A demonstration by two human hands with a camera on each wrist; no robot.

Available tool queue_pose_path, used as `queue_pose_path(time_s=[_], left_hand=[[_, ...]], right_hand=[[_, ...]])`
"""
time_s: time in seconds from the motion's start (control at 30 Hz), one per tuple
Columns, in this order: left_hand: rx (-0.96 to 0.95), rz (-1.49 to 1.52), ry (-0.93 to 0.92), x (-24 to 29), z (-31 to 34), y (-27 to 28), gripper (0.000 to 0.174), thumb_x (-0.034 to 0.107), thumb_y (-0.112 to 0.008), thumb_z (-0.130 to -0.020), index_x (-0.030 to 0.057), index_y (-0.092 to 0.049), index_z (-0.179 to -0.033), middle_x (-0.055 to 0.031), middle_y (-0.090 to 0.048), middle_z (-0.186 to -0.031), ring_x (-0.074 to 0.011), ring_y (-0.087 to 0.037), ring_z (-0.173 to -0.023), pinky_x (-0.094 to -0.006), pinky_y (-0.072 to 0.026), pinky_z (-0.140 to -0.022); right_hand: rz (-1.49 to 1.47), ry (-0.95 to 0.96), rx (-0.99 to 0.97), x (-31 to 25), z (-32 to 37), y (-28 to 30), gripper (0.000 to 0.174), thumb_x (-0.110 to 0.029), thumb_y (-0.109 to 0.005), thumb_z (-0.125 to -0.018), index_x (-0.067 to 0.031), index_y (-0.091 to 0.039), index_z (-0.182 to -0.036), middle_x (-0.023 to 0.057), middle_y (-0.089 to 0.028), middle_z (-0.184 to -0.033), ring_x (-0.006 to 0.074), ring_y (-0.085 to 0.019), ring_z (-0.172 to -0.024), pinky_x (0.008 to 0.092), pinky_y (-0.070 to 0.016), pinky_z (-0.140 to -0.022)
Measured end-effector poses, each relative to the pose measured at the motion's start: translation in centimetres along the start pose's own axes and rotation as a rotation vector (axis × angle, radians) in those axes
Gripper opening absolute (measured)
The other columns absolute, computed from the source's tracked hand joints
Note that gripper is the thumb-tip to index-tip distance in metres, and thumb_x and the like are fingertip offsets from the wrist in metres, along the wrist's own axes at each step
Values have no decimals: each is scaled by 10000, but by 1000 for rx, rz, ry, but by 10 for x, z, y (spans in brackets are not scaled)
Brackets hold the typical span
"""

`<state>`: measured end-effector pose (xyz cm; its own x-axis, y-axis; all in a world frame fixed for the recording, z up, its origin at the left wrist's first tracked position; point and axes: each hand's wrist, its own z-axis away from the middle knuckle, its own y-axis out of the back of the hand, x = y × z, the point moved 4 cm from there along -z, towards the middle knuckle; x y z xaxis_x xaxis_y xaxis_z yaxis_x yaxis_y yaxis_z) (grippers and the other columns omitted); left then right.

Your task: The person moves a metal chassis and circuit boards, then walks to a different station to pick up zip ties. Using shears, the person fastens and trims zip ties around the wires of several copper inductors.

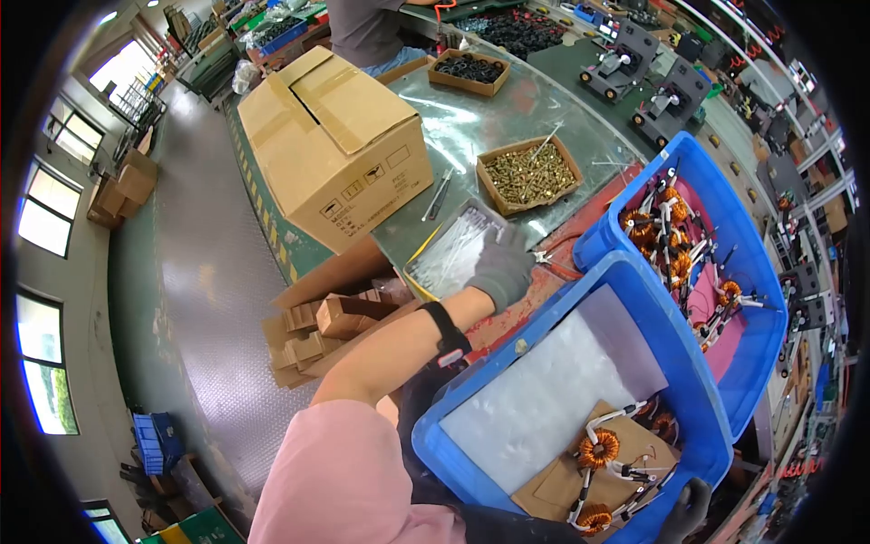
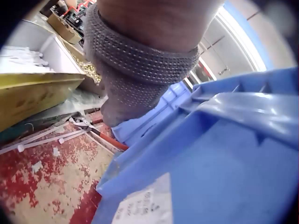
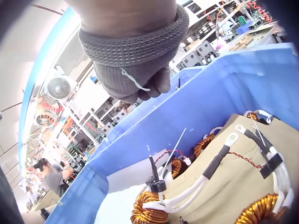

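Observation:
The gloved left hand [image 1: 503, 270] is at the right edge of a tray of white zip ties [image 1: 458, 249], fingers towards the ties. In the left wrist view the left hand [image 2: 133, 95] hides its own fingertips; whether they touch a tie cannot be told. The gloved right hand [image 1: 686, 513] is by the right rim of the near blue bin [image 1: 580, 295], fingers loosely bent and nothing seen in them. In the right wrist view the right hand [image 3: 135, 77] appears above the bin wall [image 3: 140, 149]. Copper-wound coils [image 1: 598, 448] with white leads lie on cardboard [image 1: 553, 476] in that bin.
Red-handled pliers [image 1: 555, 263] lie between tray and bins. Beyond stand a box of brass screws [image 1: 530, 177], a large carton [image 1: 335, 136] and a box of black parts [image 1: 467, 72]. A second blue bin [image 1: 757, 317] holds more coils. Someone in grey [image 1: 367, 36] is at the far side.

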<state>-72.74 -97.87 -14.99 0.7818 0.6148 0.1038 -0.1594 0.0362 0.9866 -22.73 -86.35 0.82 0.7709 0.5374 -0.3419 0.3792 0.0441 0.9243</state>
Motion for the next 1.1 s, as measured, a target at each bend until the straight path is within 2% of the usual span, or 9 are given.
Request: queue_pose_path(time_s=[0.23,0.4,0.47,0.57,0.63,0.8,0.9,1.0,1.1], left_hand=[[-206,4,-156,39,-64,-39,382,198,-545,-821,204,-610,-1197,-159,-310,-1465,-355,-179,-1393,-563,-103,-1107],[-191,-168,-267,53,-73,-41,302,201,-562,-790,160,-691,-1060,-137,-428,-1365,-323,-255,-1360,-581,-88,-1098],[-148,-153,-232,51,-72,-24,306,234,-557,-792,178,-693,-1061,-116,-473,-1322,-305,-295,-1331,-579,-114,-1087],[-89,-77,-156,47,-72,29,257,222,-517,-831,185,-689,-1016,-74,-542,-1279,-241,-450,-1232,-578,-211,-1020],[-87,74,-75,40,-62,75,246,176,-482,-830,151,-678,-977,-104,-660,-998,-283,-637,-937,-446,-470,-802],[281,423,-259,67,59,195,147,149,-607,-811,57,-628,-925,-144,-631,-805,-311,-626,-751,-369,-485,-663],[-245,732,-406,120,126,199,197,182,-606,-851,-6,-619,-906,-78,-639,-780,-138,-595,-701,-274,-465,-627],[-953,1094,-195,172,168,158,200,207,-581,-875,26,-616,-951,-94,-617,-775,-181,-602,-637,-302,-492,-620],[-1249,978,-220,205,178,126,209,215,-580,-883,54,-612,-1013,-105,-640,-833,-205,-620,-672,-309,-501,-635]], right_hand=[[38,121,11,-29,-11,6,201,-201,-621,-893,-18,-636,-978,89,-621,-832,194,-571,-739,295,-447,-639],[37,43,-46,-22,-3,11,229,-207,-617,-896,-49,-597,-1060,69,-602,-854,187,-576,-728,296,-466,-636],[-131,18,-17,-20,-4,6,97,26,-519,-791,13,-542,-884,67,-487,-802,163,-466,-723,272,-393,-669],[-184,14,19,-30,-8,9,128,49,-540,-769,7,-552,-890,85,-511,-817,180,-495,-727,275,-409,-660],[-208,-12,15,-46,-14,13,139,60,-561,-771,6,-558,-899,110,-540,-845,209,-541,-761,289,-434,-676],[-259,243,75,-120,-24,10,307,36,-671,-655,-60,-594,-937,113,-598,-903,273,-585,-801,345,-467,-676],[-131,424,28,-180,-17,1,536,-276,-669,-714,-147,-511,-1209,115,-539,-1174,297,-490,-1127,490,-338,-962],[124,464,-21,-172,12,-21,627,-480,-645,-750,-147,-453,-1244,140,-429,-1349,334,-381,-1267,603,-123,-1082],[128,365,-70,-132,42,-28,545,-343,-622,-771,-154,-473,-1260,99,-512,-1213,306,-449,-1184,616,-186,-1030]])
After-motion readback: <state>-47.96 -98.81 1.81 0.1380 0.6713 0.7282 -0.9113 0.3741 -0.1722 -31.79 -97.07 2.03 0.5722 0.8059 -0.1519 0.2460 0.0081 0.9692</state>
